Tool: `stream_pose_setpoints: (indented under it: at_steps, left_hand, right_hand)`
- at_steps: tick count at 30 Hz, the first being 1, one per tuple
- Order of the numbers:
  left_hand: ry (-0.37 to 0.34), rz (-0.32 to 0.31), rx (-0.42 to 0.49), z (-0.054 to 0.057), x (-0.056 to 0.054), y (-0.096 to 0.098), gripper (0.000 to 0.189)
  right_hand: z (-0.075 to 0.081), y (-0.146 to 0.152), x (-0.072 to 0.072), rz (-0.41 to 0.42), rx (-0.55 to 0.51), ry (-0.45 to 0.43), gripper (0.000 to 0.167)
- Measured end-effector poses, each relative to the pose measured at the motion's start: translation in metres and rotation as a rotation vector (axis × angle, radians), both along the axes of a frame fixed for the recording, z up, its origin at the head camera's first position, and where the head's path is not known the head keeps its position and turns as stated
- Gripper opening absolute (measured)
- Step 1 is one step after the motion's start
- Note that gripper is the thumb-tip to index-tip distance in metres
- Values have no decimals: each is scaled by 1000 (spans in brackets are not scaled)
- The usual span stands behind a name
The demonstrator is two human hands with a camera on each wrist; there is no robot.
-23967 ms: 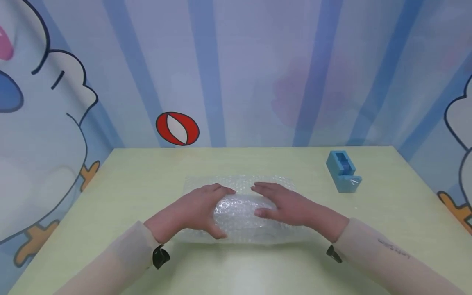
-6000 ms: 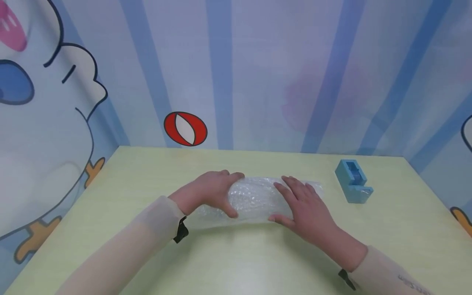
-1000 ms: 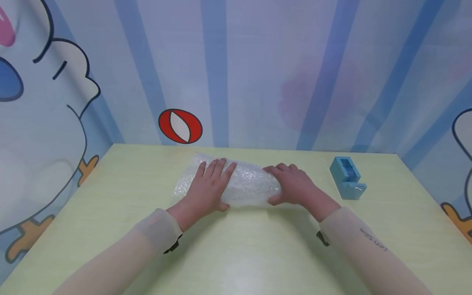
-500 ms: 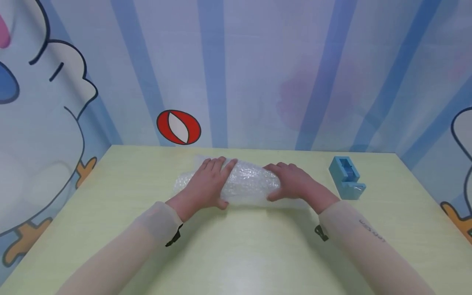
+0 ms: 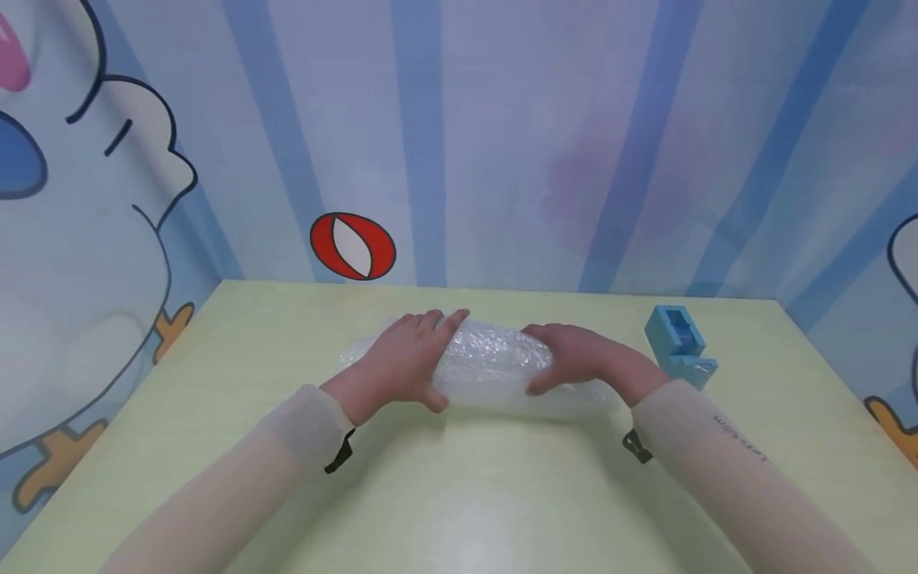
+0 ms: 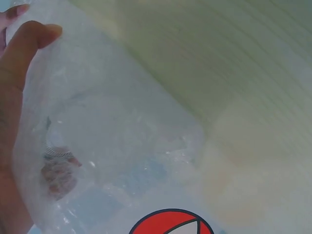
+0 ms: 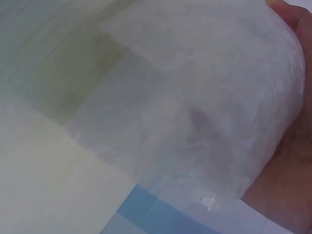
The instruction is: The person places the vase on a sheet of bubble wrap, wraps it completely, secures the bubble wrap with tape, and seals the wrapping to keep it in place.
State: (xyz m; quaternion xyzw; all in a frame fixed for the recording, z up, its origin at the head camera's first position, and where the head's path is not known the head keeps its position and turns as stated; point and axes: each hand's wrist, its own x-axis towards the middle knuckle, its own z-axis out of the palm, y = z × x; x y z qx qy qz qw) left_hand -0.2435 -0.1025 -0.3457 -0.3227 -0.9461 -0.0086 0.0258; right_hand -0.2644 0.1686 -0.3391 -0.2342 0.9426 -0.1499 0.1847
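Observation:
A roll of clear bubble wrap (image 5: 488,360) lies crosswise on the table, with loose wrap sticking out past both hands. My left hand (image 5: 402,359) grips its left part, fingers over the far side and thumb (image 6: 46,35) on the near side. On the right part, my right hand (image 5: 577,356) holds the roll the same way, thumb toward me. In the left wrist view, a small reddish-brown shape (image 6: 59,178) with a striped band shows through the open end of the wrap. The right wrist view has the wrap's loose end (image 7: 161,122) beside the right hand.
A blue tape dispenser (image 5: 677,344) stands at the right of the pale yellow table (image 5: 466,486). Behind the table rises a striped blue backdrop (image 5: 495,143) with cartoon prints.
The wrap lay spread out flat around the hands earlier and is now a narrower roll. Over the last second, the left hand's spread fingers have curled over it and the left flap has drawn in.

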Motion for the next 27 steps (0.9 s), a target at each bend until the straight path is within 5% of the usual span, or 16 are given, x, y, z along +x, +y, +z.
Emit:
stream_pose_setpoints:
  at_steps: [11, 27]
  left_hand:
    - [-120, -11, -11, 12, 5, 1, 103]
    - [-275, 11, -46, 24, 1, 5, 98]
  right_hand:
    - [6, 4, 4, 23, -12, -157, 91]
    - [9, 8, 4, 37, -20, -234, 95]
